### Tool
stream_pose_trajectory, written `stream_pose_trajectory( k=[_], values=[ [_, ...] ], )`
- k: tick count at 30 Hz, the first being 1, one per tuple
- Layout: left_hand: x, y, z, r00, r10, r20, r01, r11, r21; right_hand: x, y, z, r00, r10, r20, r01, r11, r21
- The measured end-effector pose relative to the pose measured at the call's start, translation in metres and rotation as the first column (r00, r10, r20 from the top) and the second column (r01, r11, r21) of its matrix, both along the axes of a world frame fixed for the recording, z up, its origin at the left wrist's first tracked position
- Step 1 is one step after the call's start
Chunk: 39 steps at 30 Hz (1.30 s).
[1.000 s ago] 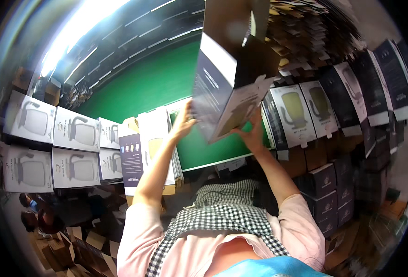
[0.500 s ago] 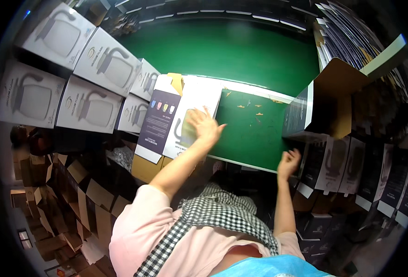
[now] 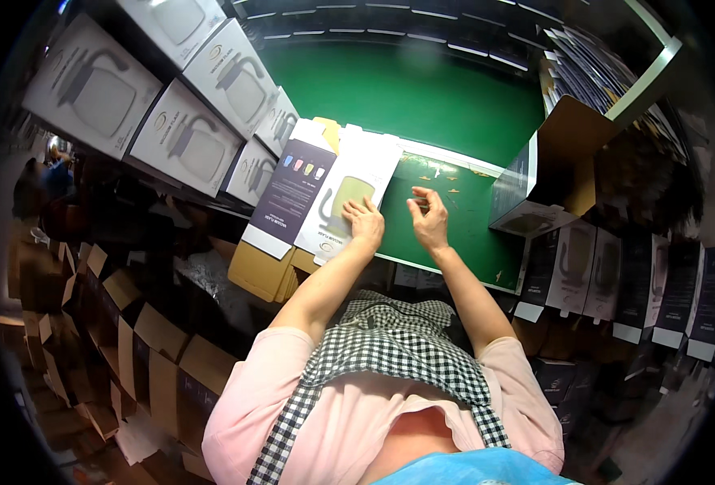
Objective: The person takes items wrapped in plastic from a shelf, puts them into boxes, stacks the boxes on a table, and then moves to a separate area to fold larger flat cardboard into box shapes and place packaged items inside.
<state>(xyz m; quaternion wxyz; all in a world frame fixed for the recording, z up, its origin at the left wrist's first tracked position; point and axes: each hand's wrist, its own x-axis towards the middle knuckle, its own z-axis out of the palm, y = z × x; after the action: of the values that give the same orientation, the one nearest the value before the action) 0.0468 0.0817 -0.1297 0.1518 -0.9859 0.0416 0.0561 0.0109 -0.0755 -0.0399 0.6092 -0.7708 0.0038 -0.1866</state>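
Observation:
A flattened carton (image 3: pixel 283 202), dark on one panel and white with a jug picture on the other, lies at the left end of the green work table (image 3: pixel 475 257). My left hand (image 3: pixel 364 223) rests on its white panel with fingers spread. Just to the right, above the green surface, my right hand (image 3: pixel 429 221) is held with thumb and fingers apart and slightly curled, nothing seen between them. More flat brown card (image 3: pixel 262 273) shows under the carton's near edge.
White jug boxes (image 3: pixel 232 85) are stacked at the left. An open-topped box (image 3: pixel 521 190) stands at the table's right end. Flat cartons (image 3: pixel 588 74) are piled at the far right, and more boxes (image 3: pixel 577 263) line the lower right. Open brown cartons (image 3: pixel 163 343) fill the lower left.
My right hand has moved left from the table's right edge to beside the carton. My left hand stays on the carton's printed panel. The view has shifted slightly.

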Motion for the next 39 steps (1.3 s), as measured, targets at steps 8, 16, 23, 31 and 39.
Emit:
stream_pose_trajectory(
  k=[8, 16, 23, 31, 39],
  values=[
    [-0.03, 0.045, 0.158, 0.756, -0.36, 0.547, 0.488, 0.866, -0.105, -0.037, -0.063, 0.003, 0.997, -0.071, -0.018, 0.073, 0.973, 0.22],
    [-0.01, 0.144, 0.346, 0.901, 0.059, 0.43, 0.431, -0.002, -0.902, 0.008, -0.135, 0.165, 0.89, 0.359, 0.28, -0.445, 0.554, 0.704],
    [0.07, 0.006, 0.194, 0.959, -0.255, 0.124, 0.003, -0.425, -0.905, 0.043, -0.065, 0.257, 0.679, 0.678, 0.282, -0.719, 0.534, 0.446],
    [-0.111, -0.095, 0.315, 0.672, -0.558, 0.487, 0.285, -0.411, -0.866, 0.055, -0.125, 0.241, 0.994, -0.088, 0.071, 0.057, 0.93, 0.363],
    [-0.072, -0.01, 0.325, 0.967, -0.235, 0.099, -0.011, -0.424, -0.905, 0.003, -0.168, 0.28, 0.967, 0.193, 0.163, -0.213, 0.971, 0.111]
  ],
)
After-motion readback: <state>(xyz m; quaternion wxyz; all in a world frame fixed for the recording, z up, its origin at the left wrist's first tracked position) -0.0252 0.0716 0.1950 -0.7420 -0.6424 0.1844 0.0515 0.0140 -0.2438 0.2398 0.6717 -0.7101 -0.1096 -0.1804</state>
